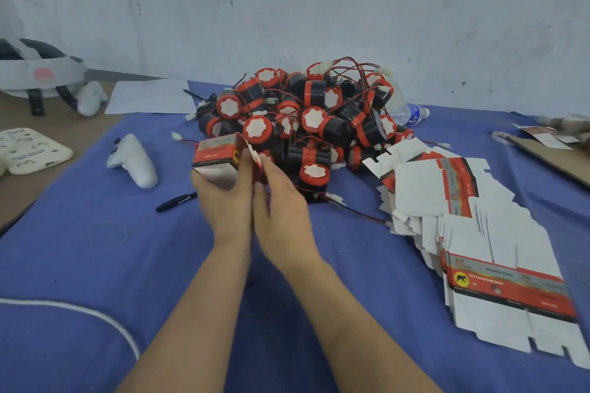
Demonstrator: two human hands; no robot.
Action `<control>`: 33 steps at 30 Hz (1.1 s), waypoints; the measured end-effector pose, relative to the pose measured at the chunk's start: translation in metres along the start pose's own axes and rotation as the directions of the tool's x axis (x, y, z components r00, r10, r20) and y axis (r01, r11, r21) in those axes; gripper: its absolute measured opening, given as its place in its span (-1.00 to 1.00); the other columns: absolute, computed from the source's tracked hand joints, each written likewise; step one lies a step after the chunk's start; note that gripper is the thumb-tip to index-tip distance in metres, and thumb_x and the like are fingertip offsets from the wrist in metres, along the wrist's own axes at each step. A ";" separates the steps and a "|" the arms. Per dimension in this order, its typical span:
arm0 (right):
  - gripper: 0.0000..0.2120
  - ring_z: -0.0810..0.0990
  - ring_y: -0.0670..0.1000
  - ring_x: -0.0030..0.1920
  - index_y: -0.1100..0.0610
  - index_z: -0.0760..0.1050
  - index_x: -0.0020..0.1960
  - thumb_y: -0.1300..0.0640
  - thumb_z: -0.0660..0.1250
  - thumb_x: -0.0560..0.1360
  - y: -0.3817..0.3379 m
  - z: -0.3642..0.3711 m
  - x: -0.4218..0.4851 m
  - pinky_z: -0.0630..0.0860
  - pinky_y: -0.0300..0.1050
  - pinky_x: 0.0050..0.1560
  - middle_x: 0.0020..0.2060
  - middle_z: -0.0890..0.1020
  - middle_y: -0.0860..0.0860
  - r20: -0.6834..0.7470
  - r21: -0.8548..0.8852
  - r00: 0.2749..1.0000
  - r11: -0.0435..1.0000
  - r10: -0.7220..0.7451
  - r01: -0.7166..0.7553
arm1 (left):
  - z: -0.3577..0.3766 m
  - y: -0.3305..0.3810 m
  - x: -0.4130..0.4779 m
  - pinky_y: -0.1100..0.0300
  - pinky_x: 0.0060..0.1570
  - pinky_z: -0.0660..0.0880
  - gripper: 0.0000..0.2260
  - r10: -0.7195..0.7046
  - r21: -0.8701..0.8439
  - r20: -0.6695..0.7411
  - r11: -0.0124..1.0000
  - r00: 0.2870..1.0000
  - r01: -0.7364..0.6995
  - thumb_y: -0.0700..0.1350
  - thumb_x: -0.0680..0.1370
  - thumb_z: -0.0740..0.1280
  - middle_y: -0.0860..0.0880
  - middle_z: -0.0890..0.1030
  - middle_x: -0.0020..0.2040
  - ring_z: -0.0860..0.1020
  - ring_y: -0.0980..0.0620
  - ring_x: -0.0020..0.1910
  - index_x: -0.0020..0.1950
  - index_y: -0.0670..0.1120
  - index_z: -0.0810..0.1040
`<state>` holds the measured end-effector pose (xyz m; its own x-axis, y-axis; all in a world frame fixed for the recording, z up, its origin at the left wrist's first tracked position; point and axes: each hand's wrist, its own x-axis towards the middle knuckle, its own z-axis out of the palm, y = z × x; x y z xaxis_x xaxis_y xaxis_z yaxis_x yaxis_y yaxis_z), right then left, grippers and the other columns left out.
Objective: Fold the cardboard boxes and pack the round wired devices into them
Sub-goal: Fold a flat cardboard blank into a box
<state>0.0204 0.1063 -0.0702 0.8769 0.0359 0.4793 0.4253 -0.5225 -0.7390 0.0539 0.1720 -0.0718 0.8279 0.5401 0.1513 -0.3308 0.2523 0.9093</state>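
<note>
My left hand (223, 198) grips a small red, grey and white cardboard box (217, 158) from below, above the blue cloth. My right hand (277, 198) is beside it, fingertips at a white flap (253, 153) on the box's right side; I cannot tell whether they pinch it. Behind both hands lies a big pile of round black-and-red wired devices (300, 118) with white caps and red wires. To the right, several flat unfolded boxes (472, 233) lie fanned out on the cloth.
A white controller (134, 159) and a black pen (175, 201) lie left of my hands. A headset (38, 73), a white power strip (28, 150) and paper (150, 96) sit at far left. A water bottle (410, 113) lies behind the pile, cardboard (555, 153) at right.
</note>
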 end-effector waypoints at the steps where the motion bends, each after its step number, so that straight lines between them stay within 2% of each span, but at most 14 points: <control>1: -0.57 0.31 -0.07 0.42 0.09 0.26 0.49 0.20 0.15 0.63 0.001 -0.001 0.001 0.24 -0.31 0.37 0.43 0.38 -0.02 -0.026 0.017 1.000 1.000 0.018 -0.018 | 0.001 0.001 -0.001 0.20 0.07 0.56 -0.61 0.018 -0.015 0.031 1.000 0.999 -0.017 0.00 0.46 0.48 0.11 0.60 0.07 0.62 0.17 0.03 0.18 0.10 0.38; 4: -0.68 0.32 0.04 0.40 0.19 0.45 0.34 0.27 0.17 0.60 0.009 -0.020 0.011 0.19 -0.37 0.36 0.39 0.38 0.09 -0.298 -0.015 0.953 0.998 0.050 -0.058 | 0.009 0.005 -0.009 0.32 0.06 0.50 -0.51 0.029 -0.086 0.258 0.996 0.966 -0.007 0.11 0.48 0.42 0.09 0.59 0.17 0.57 0.23 0.13 0.33 0.01 0.38; 7: -0.67 0.40 0.07 0.23 0.09 0.62 0.04 0.42 0.20 0.52 0.022 -0.043 0.017 0.30 -0.45 0.14 0.20 0.41 0.07 -0.464 0.077 0.869 0.985 0.173 -0.155 | 0.013 0.009 -0.010 0.20 0.02 0.55 -0.54 -0.146 -0.188 0.434 0.950 0.889 0.248 0.36 0.49 0.18 0.18 0.66 0.05 0.59 0.19 0.08 0.21 0.09 0.47; 10: -0.48 0.49 0.00 0.10 -0.07 0.57 -0.09 0.52 0.10 0.44 0.030 -0.053 0.020 0.46 -0.31 0.13 0.11 0.51 0.02 -0.376 0.265 0.870 0.936 0.320 -0.230 | 0.011 0.006 -0.003 0.01 -0.02 0.57 -0.69 -0.315 -0.199 0.446 0.877 0.838 0.436 0.15 0.59 0.20 0.08 0.70 -0.12 0.62 0.02 0.02 0.14 -0.06 0.49; 11: -0.48 0.54 0.00 0.09 -0.07 0.58 -0.07 0.51 0.10 0.46 0.031 -0.054 0.021 0.53 -0.19 0.10 0.09 0.56 0.02 -0.327 0.366 0.873 0.900 0.361 -0.235 | 0.010 0.004 -0.004 0.03 -0.05 0.59 -0.75 -0.357 -0.135 0.449 0.879 0.819 0.457 0.07 0.60 0.25 0.01 0.69 -0.04 0.61 -0.01 0.03 0.16 -0.07 0.48; 13: -0.57 0.62 -0.05 0.05 -0.05 0.58 0.01 0.43 0.12 0.55 0.031 -0.053 0.022 0.60 -0.19 -0.03 0.05 0.62 -0.06 -0.195 0.598 0.892 0.770 0.408 -0.221 | 0.009 0.001 -0.007 0.10 -0.14 0.60 -0.72 -0.415 -0.003 0.456 0.884 0.787 0.468 -0.06 0.57 0.33 -0.11 0.59 0.16 0.60 -0.04 0.08 0.25 -0.03 0.40; 16: -0.67 0.66 -0.08 0.01 -0.10 0.43 0.28 0.24 0.15 0.63 0.034 -0.052 0.025 0.60 -0.19 -0.06 0.02 0.65 -0.10 -0.046 0.833 0.884 0.506 0.466 -0.224 | 0.008 -0.002 -0.008 0.05 -0.04 0.62 -0.46 -0.370 0.056 0.457 0.920 0.809 0.389 -0.16 0.53 0.38 0.00 0.52 0.20 0.58 -0.01 0.12 0.42 0.10 0.23; 18: -0.71 0.65 -0.05 0.03 -0.06 0.37 0.36 0.05 0.12 0.65 0.034 -0.053 0.026 0.58 -0.15 0.02 0.04 0.66 -0.05 0.030 0.879 0.873 0.403 0.487 -0.255 | 0.008 -0.002 -0.008 0.02 0.10 0.58 -0.42 -0.278 0.091 0.453 0.960 0.847 0.266 -0.15 0.52 0.40 0.10 0.51 0.21 0.56 0.05 0.15 0.42 0.16 0.21; 21: -0.54 0.60 -0.04 0.16 0.00 0.44 0.30 -0.23 0.16 0.52 0.027 -0.042 0.025 0.54 -0.09 0.17 0.18 0.61 0.01 0.083 0.795 0.890 0.509 0.449 -0.330 | 0.009 -0.003 -0.014 0.20 0.17 0.52 -0.39 -0.145 0.231 0.509 0.973 0.849 0.028 -0.10 0.53 0.40 0.10 0.49 0.31 0.51 0.13 0.23 0.49 0.11 0.20; 24: -0.56 0.59 -0.01 0.18 0.07 0.43 0.31 -0.15 0.24 0.54 0.030 -0.034 0.023 0.54 -0.04 0.17 0.19 0.59 0.02 -0.039 0.670 0.900 0.680 0.434 -0.299 | 0.012 -0.003 -0.018 0.28 0.16 0.51 -0.52 -0.101 0.226 0.560 0.974 0.822 -0.034 -0.14 0.55 0.35 0.08 0.47 0.30 0.49 0.15 0.24 0.43 0.07 0.29; 26: -0.72 0.63 -0.01 0.07 0.09 0.49 0.22 -0.02 0.20 0.61 0.035 -0.042 0.024 0.57 -0.07 0.05 0.07 0.64 0.01 -0.138 0.704 0.834 0.645 0.535 -0.297 | 0.013 -0.004 -0.018 0.24 0.16 0.49 -0.68 -0.103 0.212 0.548 0.977 0.830 -0.019 -0.09 0.56 0.34 0.04 0.50 0.27 0.49 0.11 0.24 0.30 0.03 0.41; 28: -0.81 0.63 -0.02 -0.02 0.09 0.55 0.09 0.06 0.19 0.62 0.042 -0.053 0.025 0.58 -0.10 -0.04 -0.06 0.65 -0.03 -0.159 0.738 0.766 0.590 0.623 -0.326 | 0.013 -0.004 -0.018 0.38 -0.04 0.48 -0.82 -0.116 0.236 0.487 0.972 0.866 -0.003 0.00 0.53 0.36 0.05 0.55 0.15 0.54 0.13 0.12 0.09 0.01 0.46; 30: -0.85 0.61 -0.06 -0.11 0.03 0.55 -0.08 0.11 0.22 0.60 0.045 -0.059 0.025 0.57 -0.12 -0.08 -0.17 0.64 -0.07 -0.147 0.729 0.768 0.593 0.624 -0.341 | 0.013 -0.004 -0.019 0.46 -0.18 0.45 -0.73 -0.106 0.242 0.423 0.970 0.900 0.001 0.03 0.50 0.40 0.10 0.53 0.08 0.54 0.20 -0.01 0.10 -0.02 0.43; 33: -0.79 0.57 -0.16 -0.33 0.04 0.53 -0.23 0.14 0.24 0.56 0.042 -0.061 0.024 0.49 -0.28 -0.35 -0.40 0.61 -0.14 -0.147 0.677 0.816 0.658 0.560 -0.329 | 0.009 -0.003 -0.015 0.42 -0.15 0.46 -0.52 -0.091 0.247 0.425 0.969 0.901 -0.018 -0.03 0.49 0.43 0.15 0.44 0.20 0.54 0.24 0.01 0.29 0.11 0.25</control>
<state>0.0457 0.0332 -0.0608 0.9203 -0.3883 0.0470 0.1426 0.2212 -0.9647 0.0463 0.1555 -0.0731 0.9683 0.1222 0.2178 -0.2237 0.0364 0.9740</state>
